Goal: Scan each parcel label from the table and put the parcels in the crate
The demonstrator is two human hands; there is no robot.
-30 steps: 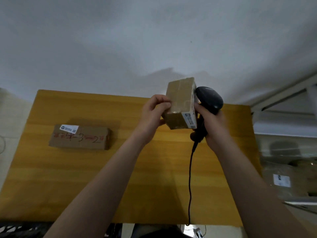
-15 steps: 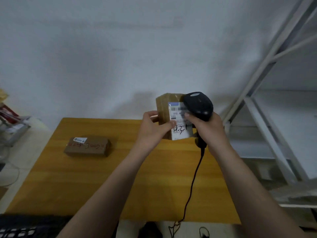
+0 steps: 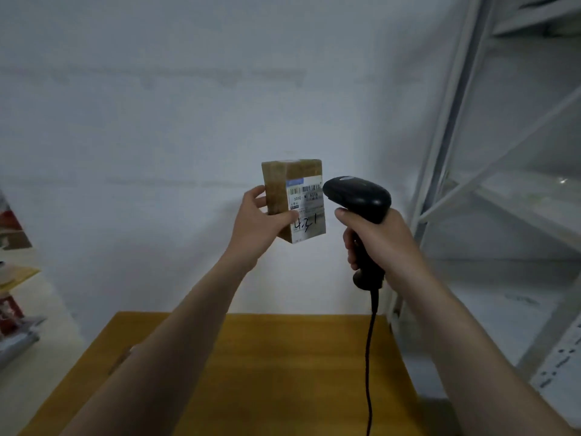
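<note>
The left hand [image 3: 257, 221] holds a small brown parcel [image 3: 292, 199] up in the air above the far end of the wooden table [image 3: 283, 372], fingers wrapped round its lower left side and the thumb pressed on the white label [image 3: 306, 206], which faces the person. Just beside it, apart from the box, the right hand [image 3: 374, 237] is clenched round the handle of a black corded scanner [image 3: 356, 196], whose head points at the label. White metal shelving [image 3: 471, 152] stands to the right against the pale wall.

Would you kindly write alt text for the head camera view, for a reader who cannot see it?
A person's left hand holds a small brown parcel upright, label facing the camera, while the right hand grips a black corded barcode scanner just beside it. Below lies a wooden table; a white shelf rack stands right.
</note>
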